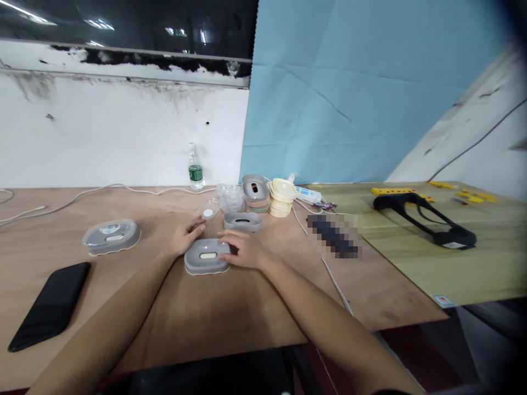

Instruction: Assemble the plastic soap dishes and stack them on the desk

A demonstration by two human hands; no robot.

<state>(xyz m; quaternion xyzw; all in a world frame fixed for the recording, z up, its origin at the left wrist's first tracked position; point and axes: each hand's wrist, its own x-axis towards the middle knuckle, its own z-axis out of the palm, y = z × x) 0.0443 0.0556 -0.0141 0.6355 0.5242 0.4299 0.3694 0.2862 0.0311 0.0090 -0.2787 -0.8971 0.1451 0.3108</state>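
Observation:
A grey oval soap dish with a clear lid (207,256) lies on the wooden table (197,307) in front of me. My left hand (186,234) rests against its left rear edge, fingers curled loosely on it. My right hand (244,248) presses on its right side, fingers bent over the rim. Just behind it sits another grey dish base (242,221), and a clear lid (208,210) lies beside my left fingertips. A second lidded grey dish (111,236) stands further left.
A black phone (50,304) lies near left. At the back stand stacked clear lids (230,197), grey and tan bases (255,193), cream trays (281,197) and a water bottle (196,168). White cables (333,277) cross the table; a black strap (428,219) lies right.

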